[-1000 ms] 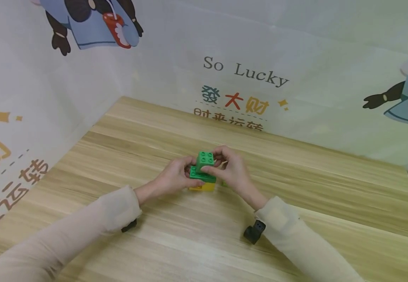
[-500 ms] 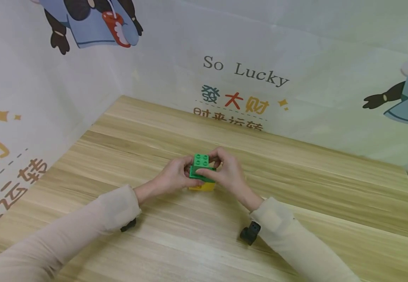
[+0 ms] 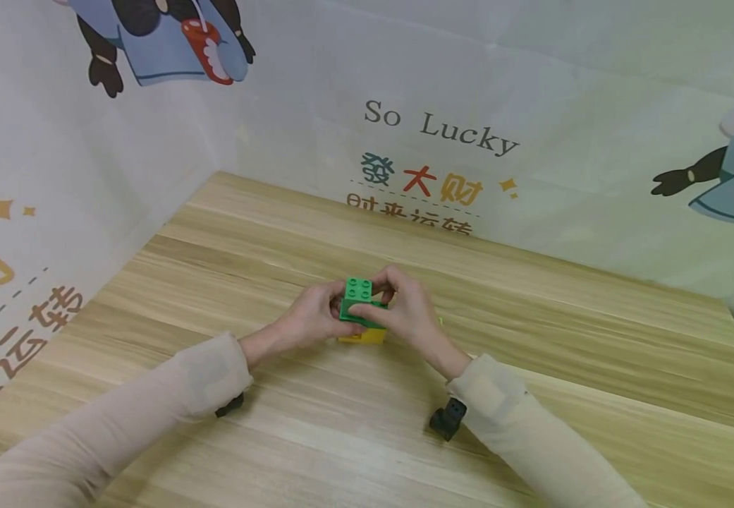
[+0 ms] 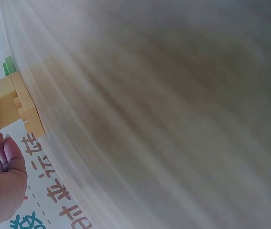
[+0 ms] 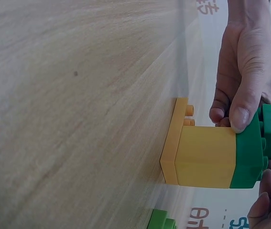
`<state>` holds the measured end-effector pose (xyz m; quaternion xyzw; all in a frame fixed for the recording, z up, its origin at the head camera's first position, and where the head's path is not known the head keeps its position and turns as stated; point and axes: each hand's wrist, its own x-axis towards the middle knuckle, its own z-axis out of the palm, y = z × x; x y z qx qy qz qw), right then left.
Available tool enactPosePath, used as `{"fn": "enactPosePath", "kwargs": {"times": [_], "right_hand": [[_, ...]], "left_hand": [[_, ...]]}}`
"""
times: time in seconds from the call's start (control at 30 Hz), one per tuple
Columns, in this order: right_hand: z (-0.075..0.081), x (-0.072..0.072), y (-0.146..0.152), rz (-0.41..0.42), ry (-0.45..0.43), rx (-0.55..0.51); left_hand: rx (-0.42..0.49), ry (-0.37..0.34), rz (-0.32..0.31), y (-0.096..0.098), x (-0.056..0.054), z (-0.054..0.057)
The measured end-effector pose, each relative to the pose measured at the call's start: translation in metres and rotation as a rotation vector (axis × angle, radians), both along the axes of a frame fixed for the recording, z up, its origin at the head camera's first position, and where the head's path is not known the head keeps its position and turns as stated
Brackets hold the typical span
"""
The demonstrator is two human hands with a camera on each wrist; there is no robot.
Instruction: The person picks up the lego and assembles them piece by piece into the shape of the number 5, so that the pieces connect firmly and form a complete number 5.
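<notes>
Several toy bricks stand stacked on the table between my hands. The stack has a flat yellow piece (image 5: 172, 152) at the bottom, a yellow brick (image 5: 206, 156) over it and a wider green brick (image 5: 246, 160) above. My left hand (image 3: 309, 315) grips that wider brick from the side, its thumb against it in the right wrist view. A small green four-stud brick (image 3: 358, 288) sits at the wider brick's left end, upright. My right hand (image 3: 412, 310) pinches it between thumb and fingers. In the left wrist view only part of my left hand (image 4: 6, 183) shows.
A light green brick (image 5: 158, 220) lies on the wooden table (image 3: 341, 423) right of the stack, mostly hidden behind my right hand in the head view. A printed cloth backdrop (image 3: 290, 127) rises along the table's back and left edges.
My right hand has brought the small green brick leftward and down to the left end of the wider green brick. My left hand has kept its grip and hardly moved.
</notes>
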<state>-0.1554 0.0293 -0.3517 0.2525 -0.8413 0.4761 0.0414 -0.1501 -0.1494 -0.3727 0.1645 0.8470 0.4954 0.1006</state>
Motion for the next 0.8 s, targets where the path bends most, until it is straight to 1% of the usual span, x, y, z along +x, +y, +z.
{"fn": "enactPosePath", "kwargs": {"times": [0.23,0.4,0.67,0.8], "right_hand": [[0.0004,0.002,-0.0003,-0.007,0.049,0.042],[0.0026,0.0027,0.0,-0.002,0.047,0.052],[0.006,0.0015,0.0003,0.011,0.057,0.097],[0.0075,0.0015,0.0004,0.016,0.05,0.109]], "left_hand": [[0.004,0.002,-0.001,-0.0001,0.0008,0.0006],[0.004,0.005,-0.007,-0.0009,0.0005,0.0005],[-0.029,0.031,-0.001,-0.0013,-0.0005,0.0008],[-0.026,0.035,-0.008,-0.0011,-0.0005,0.0009]]}}
